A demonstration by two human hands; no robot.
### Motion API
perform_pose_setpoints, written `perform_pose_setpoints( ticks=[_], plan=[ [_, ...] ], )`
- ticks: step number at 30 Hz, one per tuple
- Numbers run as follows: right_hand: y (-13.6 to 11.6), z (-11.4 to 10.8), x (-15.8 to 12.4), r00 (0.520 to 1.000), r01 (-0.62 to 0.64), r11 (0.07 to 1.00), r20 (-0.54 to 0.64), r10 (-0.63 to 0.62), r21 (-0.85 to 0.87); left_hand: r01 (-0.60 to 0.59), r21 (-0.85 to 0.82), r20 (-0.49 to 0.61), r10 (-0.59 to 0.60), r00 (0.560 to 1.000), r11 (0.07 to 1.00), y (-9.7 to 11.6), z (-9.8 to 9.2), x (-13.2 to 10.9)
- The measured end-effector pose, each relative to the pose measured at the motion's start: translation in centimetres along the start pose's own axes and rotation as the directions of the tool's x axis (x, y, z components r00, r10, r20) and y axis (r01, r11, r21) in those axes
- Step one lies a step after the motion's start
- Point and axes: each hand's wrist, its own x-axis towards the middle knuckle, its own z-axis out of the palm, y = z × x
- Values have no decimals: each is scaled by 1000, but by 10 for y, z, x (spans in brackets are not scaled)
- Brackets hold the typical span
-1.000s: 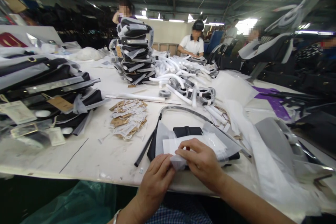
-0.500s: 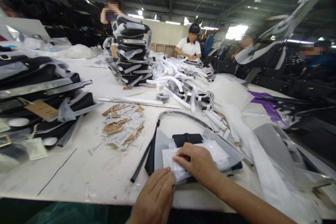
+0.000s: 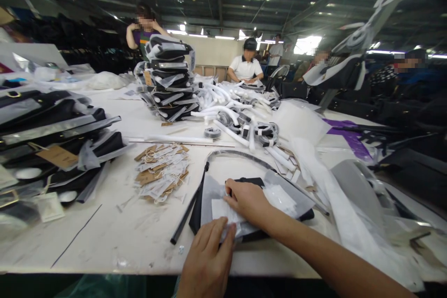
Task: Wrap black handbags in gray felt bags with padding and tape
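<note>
Scuffed white tabletop (image 3: 115, 237) is seen in a dim, strip-lit workshop, with a flat black bag (image 3: 307, 215) laid at its near edge. The left hand (image 3: 209, 260) is laid flat, fingers straight and together, on the near corner of a white paper sheet (image 3: 218, 208) spread over the bag. The right hand (image 3: 247, 202) is set knuckles-up on the same sheet, fingers curled down toward the bag's far edge. Whether anything is pinched beneath them cannot be told.

The sheet appears to be in the course of being smoothed and lined up on the bag, inside a clear plastic sleeve (image 3: 295, 198). Any next move would call for the sheet to be held square while the slippery film is handled.

A black strap (image 3: 188, 212) is stretched along the bag's left side. A heap of paper tags (image 3: 160, 172) is scattered further left, with wrapped black bags (image 3: 52, 125) piled beyond it. Behind the bag, white padded handles (image 3: 230, 111) and a tall stack of packed bags (image 3: 167, 79) are ranged. Far beyond, a seated co-worker in white (image 3: 245, 67) is seen.
</note>
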Motion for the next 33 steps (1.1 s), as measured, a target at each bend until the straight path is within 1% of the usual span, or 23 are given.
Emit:
perform_pose_setpoints(
  ticks=[2, 5, 8, 10, 12, 14, 15, 19, 22, 25, 29, 33],
  plan=[
    [0, 2, 3, 1000, -6, 1000, -6, 6, 11, -40, 62, 6, 40, 999, 997, -1, 1, -4],
    [1, 2, 4, 1000, -8, 999, -29, 9, 52, -96, 128, 61, 89, 994, 987, -3, 2, -7],
    [7, -2, 1, 998, 28, 991, -64, -20, 128, -116, 167, 104, 99, 990, 979, -4, 1, -7],
    [14, -8, -4, 990, 112, 971, -103, -92, 210, -118, 174, 113, 100, 989, 978, -5, -1, -6],
    [22, -14, -10, 969, 235, 917, -146, -197, 322, -113, 168, 115, 94, 989, 979, -5, -2, -5],
    [27, -18, -16, 946, 323, 857, -152, -285, 402, -102, 157, 118, 84, 989, 982, -4, -3, -5],
    [28, -20, -18, 938, 345, 846, -136, -318, 407, -94, 148, 120, 77, 990, 984, -4, -3, -5],
    [28, -22, -14, 914, 392, 861, -32, -404, 322, -34, 95, 102, 25, 994, 995, -3, -4, -7],
    [25, -21, -5, 921, 364, 870, 8, -388, 334, 4, 43, 85, -7, 996, 999, -3, -5, -8],
    [23, -21, 0, 936, 326, 879, 14, -352, 349, 11, 8, 93, -12, 996, 1000, -5, -6, -8],
    [20, -22, -8, 962, 259, 885, -17, -274, 388, -22, -3, 96, 22, 995, 1000, -10, -6, -9],
    [17, -23, -19, 977, 209, 884, -60, -202, 419, -44, -16, 101, 46, 994, 999, -13, -8, -9]
  ],
)
